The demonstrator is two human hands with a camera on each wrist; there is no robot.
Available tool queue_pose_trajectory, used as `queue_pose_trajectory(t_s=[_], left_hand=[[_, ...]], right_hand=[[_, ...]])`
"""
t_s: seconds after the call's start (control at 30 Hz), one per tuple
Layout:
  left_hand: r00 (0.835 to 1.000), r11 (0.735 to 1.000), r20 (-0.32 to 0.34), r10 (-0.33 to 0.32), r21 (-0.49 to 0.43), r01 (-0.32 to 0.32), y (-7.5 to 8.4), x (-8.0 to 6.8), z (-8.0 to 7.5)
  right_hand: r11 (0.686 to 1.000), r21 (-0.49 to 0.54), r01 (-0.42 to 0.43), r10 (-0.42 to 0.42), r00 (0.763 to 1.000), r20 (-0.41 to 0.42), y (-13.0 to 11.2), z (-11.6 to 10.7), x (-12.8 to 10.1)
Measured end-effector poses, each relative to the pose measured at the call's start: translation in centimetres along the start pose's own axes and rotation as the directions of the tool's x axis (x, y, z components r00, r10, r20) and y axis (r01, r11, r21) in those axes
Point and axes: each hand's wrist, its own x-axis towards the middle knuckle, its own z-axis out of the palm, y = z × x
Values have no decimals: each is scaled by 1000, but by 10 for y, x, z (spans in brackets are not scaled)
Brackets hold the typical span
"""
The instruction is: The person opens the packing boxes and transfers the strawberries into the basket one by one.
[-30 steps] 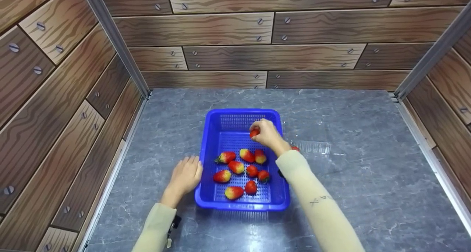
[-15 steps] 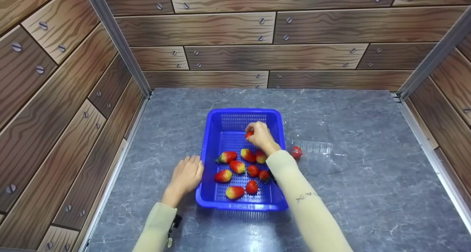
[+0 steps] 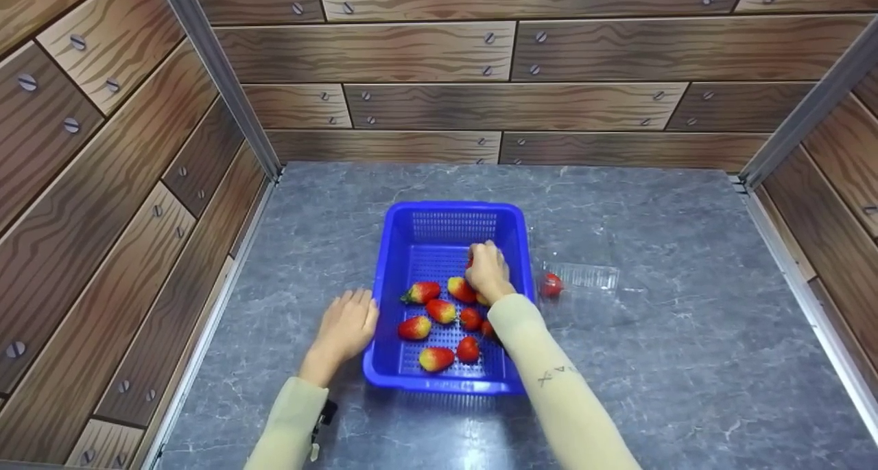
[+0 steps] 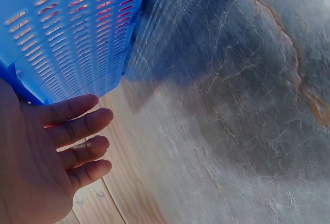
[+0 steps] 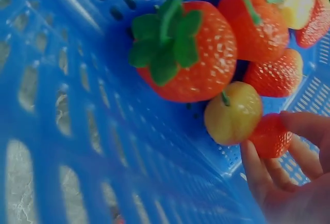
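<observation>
At nine o'clock on the grey table (image 3: 651,360), our left hand (image 3: 346,329) lies flat and relaxed against the left wall of the blue basket (image 3: 386,264), gripping nothing; the left wrist view shows its fingers (image 4: 77,128) straight, just beside the slotted wall.

In the middle, the basket holds a scatter of red and yellow strawberries (image 3: 439,312), most lying in its half toward six o'clock.

Our right hand (image 3: 488,269) is down inside the basket, toward three o'clock of its floor, fingers curled around a small red strawberry (image 5: 270,136). The right wrist view shows the fingertips (image 5: 252,167) pinching that berry low against the basket floor, touching a yellow one (image 5: 233,112), with a large red berry with green leaves (image 5: 193,54) at eleven o'clock of it.

Farther toward three o'clock, outside the basket, a clear plastic tray (image 3: 586,276) rests on the table with one red strawberry (image 3: 551,285) at its near end, just beside the basket's right wall.
</observation>
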Motion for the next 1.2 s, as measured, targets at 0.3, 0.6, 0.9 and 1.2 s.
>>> queue_pose_trajectory(t_s=[0.3,0.6,0.9,1.2], left_hand=[[1000,1000,-16,18,4,-18,1,0,-2],[1000,1000,-16,26,-3,-26,1,0,-2],[1000,1000,-14,18,10,-17,-1,0,-1],[997,999,-57,49,18,-48,1,0,0]], right_hand=[[999,-38,15,-15,1000,-15,1,12,1],[999,-27,32,-32,999,22,-1,10,3],[999,-7,48,-47,994,94,-3,-1,8],[994,35,100,-104,987,120,-12,-22,9]])
